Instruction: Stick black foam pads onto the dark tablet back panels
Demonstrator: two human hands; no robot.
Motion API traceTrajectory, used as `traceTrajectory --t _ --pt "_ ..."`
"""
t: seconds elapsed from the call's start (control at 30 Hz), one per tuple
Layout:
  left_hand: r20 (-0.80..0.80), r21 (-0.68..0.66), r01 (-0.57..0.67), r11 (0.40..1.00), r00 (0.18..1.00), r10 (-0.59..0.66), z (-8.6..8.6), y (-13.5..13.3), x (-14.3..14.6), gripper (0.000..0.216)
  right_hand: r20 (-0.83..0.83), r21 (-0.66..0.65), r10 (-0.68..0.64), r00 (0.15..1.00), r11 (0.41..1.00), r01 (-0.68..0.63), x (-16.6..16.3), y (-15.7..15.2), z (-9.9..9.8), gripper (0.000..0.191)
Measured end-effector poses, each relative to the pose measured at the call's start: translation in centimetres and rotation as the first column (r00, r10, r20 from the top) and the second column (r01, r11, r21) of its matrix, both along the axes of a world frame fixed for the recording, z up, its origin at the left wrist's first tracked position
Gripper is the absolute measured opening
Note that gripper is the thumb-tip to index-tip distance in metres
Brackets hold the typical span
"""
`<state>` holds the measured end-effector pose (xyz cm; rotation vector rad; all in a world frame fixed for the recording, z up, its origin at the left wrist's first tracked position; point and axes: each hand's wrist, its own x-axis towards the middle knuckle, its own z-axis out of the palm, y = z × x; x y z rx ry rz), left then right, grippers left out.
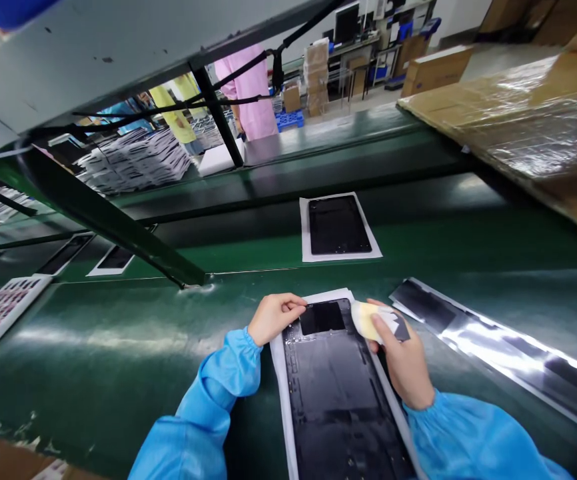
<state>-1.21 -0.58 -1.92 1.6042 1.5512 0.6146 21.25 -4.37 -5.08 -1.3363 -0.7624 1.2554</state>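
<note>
A dark flat panel point(336, 393) lies on a white sheet point(279, 373) on the green bench right in front of me. My left hand point(273, 317) rests at the panel's top left corner, fingers curled and pressing a small black rectangular piece point(321, 318) there. My right hand point(403, 357) is at the top right corner, closed around a pale yellow piece with grey-white backing point(368, 319). Both arms wear blue sleeves.
A second dark panel on white paper point(338, 225) lies farther back on the green belt point(118, 347). Glossy black strips point(493, 340) lie at right. A wrapped cardboard stack point(528, 120) looms upper right. A dark slanted frame bar point(108, 220) crosses left. People in pink and yellow stand behind.
</note>
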Motion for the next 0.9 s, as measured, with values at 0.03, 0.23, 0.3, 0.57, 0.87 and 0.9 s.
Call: traceTrajectory --t 0.03,0.23,0.3,0.57,0.87,0.9 --pt "-0.004 -0.003 0.002 1.000 1.000 -0.002 0.0 0.0 0.0 0.021 0.045 0.000 0.022 0.999 1.000 -0.022 -0.1 0.3 0.2 0.043" --pt "-0.010 -0.044 -0.006 0.999 1.000 0.005 0.2 0.0 0.0 0.023 0.404 0.138 0.105 0.909 0.975 -0.174 -0.8 1.6 0.5 0.031" --pt "0.002 -0.054 -0.007 0.999 1.000 0.007 0.2 0.0 0.0 0.022 0.496 0.207 0.100 0.862 0.951 -0.230 -0.9 1.9 0.4 0.027" --pt "0.042 -0.090 -0.016 0.996 0.999 0.019 0.1 0.2 0.0 0.019 0.605 0.188 0.167 0.778 0.920 -0.344 -0.8 2.0 0.4 0.023" --pt "0.042 -0.106 -0.022 0.994 0.999 0.027 -0.1 0.1 0.0 0.018 0.657 0.174 0.172 0.734 0.913 -0.370 -0.9 2.0 0.2 0.024" --pt "0.041 -0.102 -0.021 0.995 0.999 0.025 -0.1 0.1 0.0 0.019 0.660 0.176 0.169 0.732 0.913 -0.369 -0.9 2.0 0.2 0.023"
